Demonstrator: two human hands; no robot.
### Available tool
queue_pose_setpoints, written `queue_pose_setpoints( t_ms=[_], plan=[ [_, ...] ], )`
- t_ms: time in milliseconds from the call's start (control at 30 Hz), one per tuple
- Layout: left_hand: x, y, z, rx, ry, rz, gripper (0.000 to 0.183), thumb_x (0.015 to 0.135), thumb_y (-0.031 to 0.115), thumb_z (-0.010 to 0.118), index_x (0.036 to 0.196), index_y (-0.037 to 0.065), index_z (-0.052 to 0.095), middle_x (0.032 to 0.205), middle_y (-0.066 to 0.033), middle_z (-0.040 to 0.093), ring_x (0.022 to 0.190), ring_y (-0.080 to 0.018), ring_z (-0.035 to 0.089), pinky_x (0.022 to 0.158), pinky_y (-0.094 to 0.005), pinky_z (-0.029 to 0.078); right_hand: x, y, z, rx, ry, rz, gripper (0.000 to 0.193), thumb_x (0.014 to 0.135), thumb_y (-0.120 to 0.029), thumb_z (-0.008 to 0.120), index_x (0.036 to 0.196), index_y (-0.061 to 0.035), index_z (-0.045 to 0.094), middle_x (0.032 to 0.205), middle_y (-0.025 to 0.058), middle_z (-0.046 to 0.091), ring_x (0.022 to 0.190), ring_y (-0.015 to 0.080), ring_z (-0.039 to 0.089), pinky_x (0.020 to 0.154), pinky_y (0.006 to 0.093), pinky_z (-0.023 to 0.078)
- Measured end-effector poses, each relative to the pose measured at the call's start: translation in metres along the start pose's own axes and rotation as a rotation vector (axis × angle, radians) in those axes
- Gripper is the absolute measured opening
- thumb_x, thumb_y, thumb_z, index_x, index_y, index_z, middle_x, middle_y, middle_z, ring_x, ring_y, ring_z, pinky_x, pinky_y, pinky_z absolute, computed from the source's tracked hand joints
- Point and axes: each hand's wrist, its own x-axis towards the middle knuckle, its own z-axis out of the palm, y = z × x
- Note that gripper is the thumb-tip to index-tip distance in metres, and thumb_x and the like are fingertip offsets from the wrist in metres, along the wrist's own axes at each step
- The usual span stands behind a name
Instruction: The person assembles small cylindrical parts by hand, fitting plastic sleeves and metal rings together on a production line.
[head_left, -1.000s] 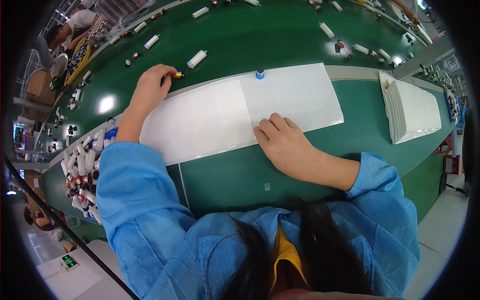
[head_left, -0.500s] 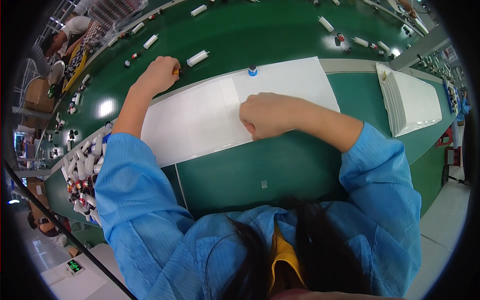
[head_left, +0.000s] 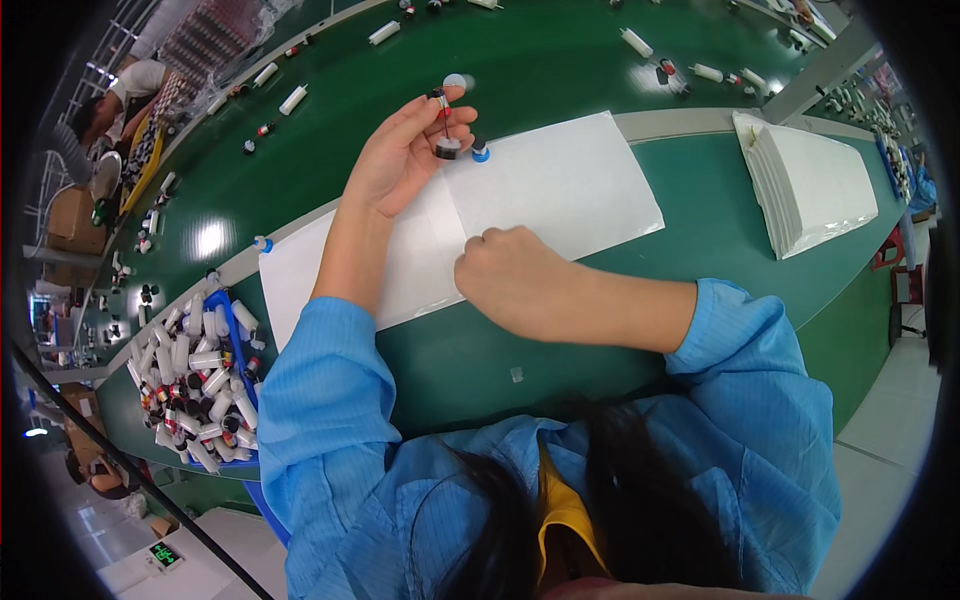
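Observation:
My left hand [head_left: 395, 155] is raised over the far edge of a white sheet [head_left: 550, 180], palm partly turned up. Its fingers pinch a small part [head_left: 447, 148] with a dark upper end, a thin reddish stem and a black-and-clear round base. Just right of those fingers stands a small blue part with a dark top [head_left: 480, 151]. Another blue-and-white part [head_left: 263, 243] lies by the sheet's left corner. My right hand [head_left: 510, 280] is closed in a fist above the sheet's near edge; whatever it may hold is hidden.
A blue tray [head_left: 238, 350] heaped with white cylinders stands at the left. White cylinders [head_left: 293, 100] and small red-and-black parts lie along the green surface beyond the sheet. At the right sits a stack of white sheets [head_left: 815, 190]. Another person [head_left: 130, 90] is at the far left.
My left hand has come from the green surface rightward to the sheet's far edge, with the small part now showing in its fingers. My right fist has shifted slightly nearer and left.

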Motion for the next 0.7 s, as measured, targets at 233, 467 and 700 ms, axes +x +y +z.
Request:
queue_pose_setpoints(
  t_ms=[233,467,700],
  plan=[
    [-0.004,-0.006,0.015,0.117,0.055,0.048,0.025,0.09,0.017,0.043,0.108,0.0,0.049,0.071,-0.0001,0.043,0.067,-0.0102,0.04,0.068,-0.0235,0.036,-0.014,0.025,-0.02,0.325,-0.076,0.132,0.008,0.064,-0.005,0.058,0.065,0.0011,0.054,0.064,0.0158,0.058,0.061,0.0296,0.058,0.056,0.0383,0.047],
    [-0.008,-0.008,0.036,-0.004,0.014,0.17,0.027,0.087,0.011,0.042,0.111,-0.001,0.045,0.074,-0.0012,0.042,0.071,-0.0111,0.04,0.068,-0.0241,0.035,0.003,0.07,-0.037,1.685,0.86,0.216,0.014,0.079,-0.018,0.064,0.078,-0.0081,0.054,0.074,-0.0017,0.056,0.071,0.0057,0.049,0.071,0.0252,0.038],
    [-0.02,-0.01,0.062,0.014,0.082,0.197,0.03,0.085,0.008,0.041,0.114,0.0,0.044,0.076,-0.0003,0.044,0.075,-0.0111,0.04,0.073,-0.0249,0.034,0.028,0.06,-0.001,1.937,0.908,0.308,0.015,0.081,-0.021,0.062,0.085,-0.0083,0.055,0.07,-0.002,0.053,0.067,0.007,0.046,0.073,0.0235,0.034]
  ],
)
